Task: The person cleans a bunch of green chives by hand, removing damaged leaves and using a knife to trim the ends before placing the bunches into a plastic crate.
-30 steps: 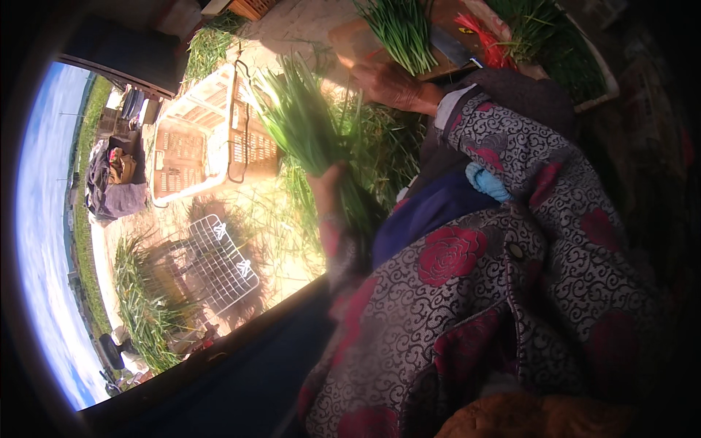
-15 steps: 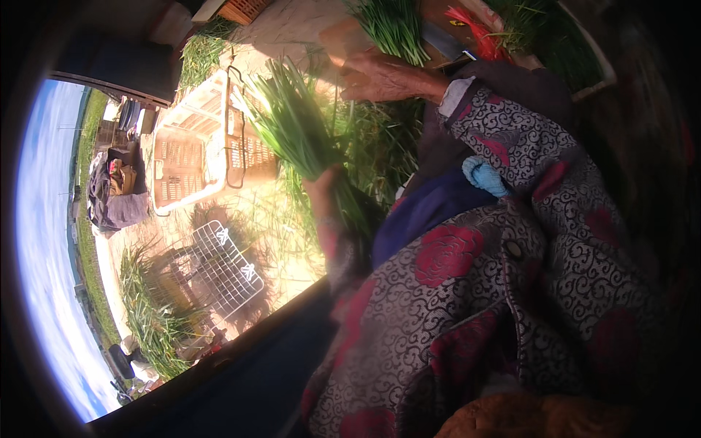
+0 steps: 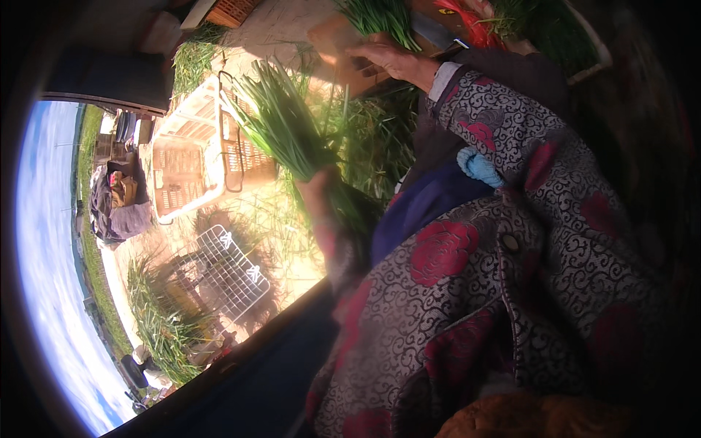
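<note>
A bunch of long green garlic chives [image 3: 281, 120] is in my left hand [image 3: 315, 188], whose fingers are closed round its lower part. The leaves fan out up and to the left, toward a cream plastic crate. My right hand [image 3: 398, 60] is apart from that bunch, its fingers stretched out to the left and nothing seen in them. It is over a brown board [image 3: 332, 51], just below a second bunch of chives [image 3: 376, 20]. Whether its fingertips touch the board I cannot tell.
The cream crate [image 3: 179, 186] stands at the left, with a white wire rack [image 3: 234, 274] below it. Loose green leaves [image 3: 372, 146] lie between my arms, and a grass heap [image 3: 164, 328] lies lower left. Red plastic strips [image 3: 471, 29] are at the upper right.
My right hand has moved slightly up, closer to the second bunch, its fingers still stretched. My left hand keeps its hold on the chives. The whole view has shifted a little.
</note>
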{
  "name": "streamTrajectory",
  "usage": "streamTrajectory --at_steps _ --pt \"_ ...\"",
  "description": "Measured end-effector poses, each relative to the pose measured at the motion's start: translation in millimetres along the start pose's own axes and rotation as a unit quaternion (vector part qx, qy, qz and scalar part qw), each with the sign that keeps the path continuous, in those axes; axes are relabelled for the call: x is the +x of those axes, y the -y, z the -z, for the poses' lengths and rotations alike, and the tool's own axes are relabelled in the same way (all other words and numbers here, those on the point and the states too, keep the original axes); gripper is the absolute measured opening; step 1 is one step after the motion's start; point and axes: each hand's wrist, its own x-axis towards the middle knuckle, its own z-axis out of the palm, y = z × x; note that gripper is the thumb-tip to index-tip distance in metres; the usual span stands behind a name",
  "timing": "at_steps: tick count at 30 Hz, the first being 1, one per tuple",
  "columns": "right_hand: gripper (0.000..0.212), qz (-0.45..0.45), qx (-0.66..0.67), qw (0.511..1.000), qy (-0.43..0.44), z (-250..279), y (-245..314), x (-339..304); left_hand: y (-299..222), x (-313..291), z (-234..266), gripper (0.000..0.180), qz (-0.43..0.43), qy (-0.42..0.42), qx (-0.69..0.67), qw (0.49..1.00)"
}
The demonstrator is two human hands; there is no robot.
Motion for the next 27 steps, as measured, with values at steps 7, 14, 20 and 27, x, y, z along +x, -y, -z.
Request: streamTrajectory --at_steps 7,14,20,27 --pt "0.023 -0.195 -0.401 0.859 0.251 5.8 -35.3 -29.3 -82.6 -67.0 -75.6 0.034 0.068 -0.05 -0.199 0.976" --pt "0.049 -0.439 0.026 0.885 0.155 -39.0 -69.7 -16.1 -46.2 -14.2 -22.0 0.045 -0.018 0.04 -0.21 0.977" --pt "0.02 -0.209 0.395 0.894 -0.031 -50.6 -70.5 44.5 -30.2 -2.7 -11.0 0.052 -0.04 0.078 -0.242 0.966" --pt "0.014 0.064 0.038 0.968 -0.238 28.7 -9.3 76.1 4.5 10.8 15.8 0.042 -0.04 0.006 -0.182 0.982"
